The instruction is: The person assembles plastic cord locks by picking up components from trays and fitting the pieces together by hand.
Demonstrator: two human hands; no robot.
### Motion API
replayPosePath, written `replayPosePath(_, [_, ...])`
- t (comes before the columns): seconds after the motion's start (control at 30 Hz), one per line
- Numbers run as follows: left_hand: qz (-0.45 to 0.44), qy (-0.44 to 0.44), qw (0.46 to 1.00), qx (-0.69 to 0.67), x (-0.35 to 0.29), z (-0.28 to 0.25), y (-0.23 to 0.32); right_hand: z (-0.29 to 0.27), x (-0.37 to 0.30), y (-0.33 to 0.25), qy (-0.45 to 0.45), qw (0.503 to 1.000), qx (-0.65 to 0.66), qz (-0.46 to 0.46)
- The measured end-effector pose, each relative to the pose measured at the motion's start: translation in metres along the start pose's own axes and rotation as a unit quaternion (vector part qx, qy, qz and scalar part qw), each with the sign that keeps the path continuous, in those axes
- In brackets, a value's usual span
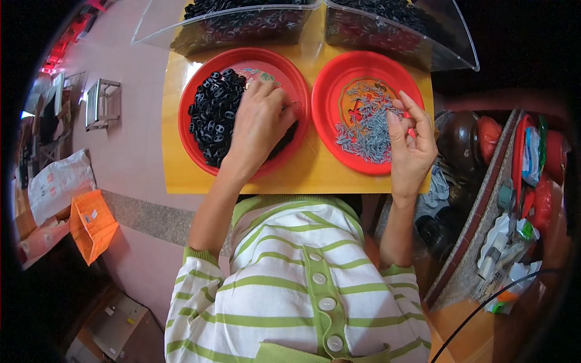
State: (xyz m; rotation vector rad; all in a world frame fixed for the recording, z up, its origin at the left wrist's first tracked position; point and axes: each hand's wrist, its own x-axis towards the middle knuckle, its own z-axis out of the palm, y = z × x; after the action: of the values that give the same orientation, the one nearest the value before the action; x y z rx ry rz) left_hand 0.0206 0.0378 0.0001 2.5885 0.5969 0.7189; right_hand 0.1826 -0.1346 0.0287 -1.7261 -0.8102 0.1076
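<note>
My left hand (260,118) is over the round red plate (184,124) on the left, fingers curled down and pressed together. What they grip is hidden beneath the hand. Small black plastic pieces (213,118), each with two holes, are heaped on that plate. At the edge of the red plate (324,130) on the right is my right hand (413,142), its thumb and forefinger tips close together in a pinch. Anything between them is too small to make out. Many thin grey pin-like pieces (366,133) lie scattered on this plate.
Both plates rest on a yellow table (296,181). Behind them stand two clear bins, a left bin (242,30) and a right bin (393,42), full of black pieces. A metal stool (101,104) is on the floor at left; a cluttered shelf (478,230) runs along the right.
</note>
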Motion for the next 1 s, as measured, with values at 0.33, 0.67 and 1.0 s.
replayPosePath(0.33, [-0.387, -0.024, 0.885, 0.258, -0.185, -0.139, -0.048, 0.004, -0.019, 0.015, -0.069, 0.996, 0.023, 0.055])
replayPosePath(0.67, [-0.588, -0.122, 0.8, -0.001, -0.412, 0.024, -0.169, 0.023, -0.015, 0.022, -0.081, 0.996, 0.011, 0.035])
replayPosePath(1.0, [-0.604, 0.034, 0.762, -0.231, -0.41, 0.042, -0.16, 0.026, -0.012, 0.022, -0.104, 0.994, -0.034, 0.014])
